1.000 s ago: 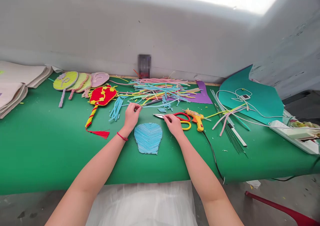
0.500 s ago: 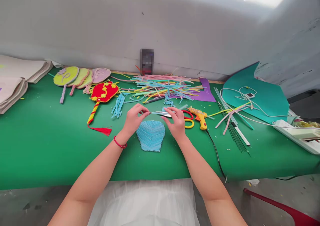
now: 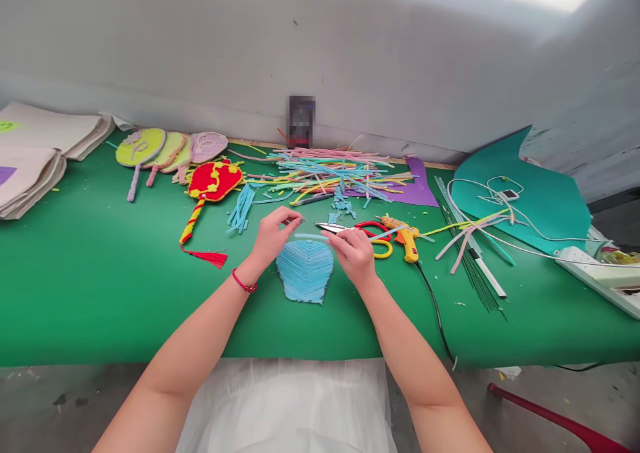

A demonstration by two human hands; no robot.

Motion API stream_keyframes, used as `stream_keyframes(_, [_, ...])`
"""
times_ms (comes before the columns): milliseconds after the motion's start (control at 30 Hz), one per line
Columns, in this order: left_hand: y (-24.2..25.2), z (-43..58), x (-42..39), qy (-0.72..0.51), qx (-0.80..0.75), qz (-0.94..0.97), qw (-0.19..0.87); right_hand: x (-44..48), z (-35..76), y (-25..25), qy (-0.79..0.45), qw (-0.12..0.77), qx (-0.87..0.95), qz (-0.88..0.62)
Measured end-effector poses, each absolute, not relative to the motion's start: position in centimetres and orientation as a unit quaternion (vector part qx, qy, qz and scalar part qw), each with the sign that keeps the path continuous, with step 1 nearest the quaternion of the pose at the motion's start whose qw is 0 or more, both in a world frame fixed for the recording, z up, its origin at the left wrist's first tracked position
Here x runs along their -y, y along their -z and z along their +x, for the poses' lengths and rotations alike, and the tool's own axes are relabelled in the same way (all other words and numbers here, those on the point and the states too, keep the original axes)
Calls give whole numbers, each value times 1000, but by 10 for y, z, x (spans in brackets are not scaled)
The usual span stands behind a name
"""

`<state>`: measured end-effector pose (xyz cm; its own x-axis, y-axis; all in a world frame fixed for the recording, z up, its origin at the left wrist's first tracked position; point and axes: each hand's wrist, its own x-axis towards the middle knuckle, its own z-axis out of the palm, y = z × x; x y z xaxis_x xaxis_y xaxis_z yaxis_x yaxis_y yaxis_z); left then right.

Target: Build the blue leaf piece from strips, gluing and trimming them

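Observation:
My right hand [image 3: 354,253] is closed in a pinch on a light-blue pipe cleaner [image 3: 311,237]. One end points left over the top of a blue fan-shaped panel [image 3: 305,273] made of pipe cleaners laid in slanting rows; the other end sticks out to the right. My left hand [image 3: 274,238] has thumb and fingers pressed together, apart from the pipe cleaner; what lies in the pinch, if anything, is too small to make out. Scissors [image 3: 334,227] with red and yellow handles lie just beyond my right hand. A yellow glue gun [image 3: 406,239] rests to their right.
Many coloured pipe cleaners [image 3: 335,173] are heaped at the back, with cut blue pieces [image 3: 241,209] nearer. A red fan [image 3: 215,181] with a tassel and several pastel fans [image 3: 140,147] lie left. Wires [image 3: 480,279], a teal sheet [image 3: 540,206] and a power strip [image 3: 580,259] are right.
My left hand has come off the pipe cleaner, which both hands held between them before. My right hand has lowered slightly with it. The whole view has shifted a little.

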<state>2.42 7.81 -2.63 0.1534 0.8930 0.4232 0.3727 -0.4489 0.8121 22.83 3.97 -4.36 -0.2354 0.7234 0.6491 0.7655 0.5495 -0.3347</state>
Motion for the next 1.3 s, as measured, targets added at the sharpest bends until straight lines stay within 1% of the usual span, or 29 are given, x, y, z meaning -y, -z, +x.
stream_keyframes(100, [29,22,-81,-460,-476,708,248,-36,228,41,93,415,736,-527])
stream_keyframes(167, [33,19,-82,-418,-507,715,237,-35,228,41,99,406,724,-549])
stream_keyframes(333, [48,12,-83,-244,-554,751,264,-34,225,46,-30,319,770,-552])
stream_keyframes(400, [52,11,-83,-213,-547,762,273,-35,224,47,-71,310,755,-573])
stream_keyframes(500, [52,10,-83,-201,-531,774,280,-38,227,46,-137,331,729,-583])
stream_keyframes(567, [50,11,-84,-204,-524,764,317,-40,231,45,-171,364,713,-575])
stream_keyframes(600, [49,12,-84,-211,-518,750,354,-41,233,45,-183,381,704,-571])
stream_keyframes(700, [48,15,-86,-246,-469,672,518,-42,236,43,-199,428,679,-562])
stream_keyframes(733, [49,16,-87,-255,-448,645,564,-42,236,43,-200,437,676,-559])
stream_keyframes(767, [49,16,-88,-268,-435,625,590,-42,236,42,-203,442,676,-553])
stream_keyframes(800, [49,16,-89,-288,-436,616,590,-41,235,42,-211,442,680,-546])
stream_keyframes(900, [42,13,-91,-380,-474,605,515,-41,235,41,-240,438,689,-525])
stream_keyframes(933, [37,11,-90,-400,-477,593,510,-42,236,41,-243,441,686,-525])
stream_keyframes(967, [31,10,-88,-396,-466,570,549,-43,236,41,-245,448,676,-532])
stream_keyframes(1000, [26,8,-86,-358,-430,552,618,-43,237,42,-251,455,661,-541])
stream_keyframes(1067, [19,7,-80,-240,-373,531,722,-46,238,44,-305,469,620,-550])
stream_keyframes(1100, [17,8,-78,-195,-367,523,744,-47,238,45,-351,472,599,-544])
stream_keyframes(1200, [24,12,-77,-136,-416,497,749,-50,236,52,-488,444,552,-510])
stream_keyframes(1233, [28,13,-78,-143,-434,489,743,-51,235,54,-515,424,546,-507])
stream_keyframes(1300, [35,14,-84,-209,-488,484,696,-52,233,58,-535,387,545,-516])
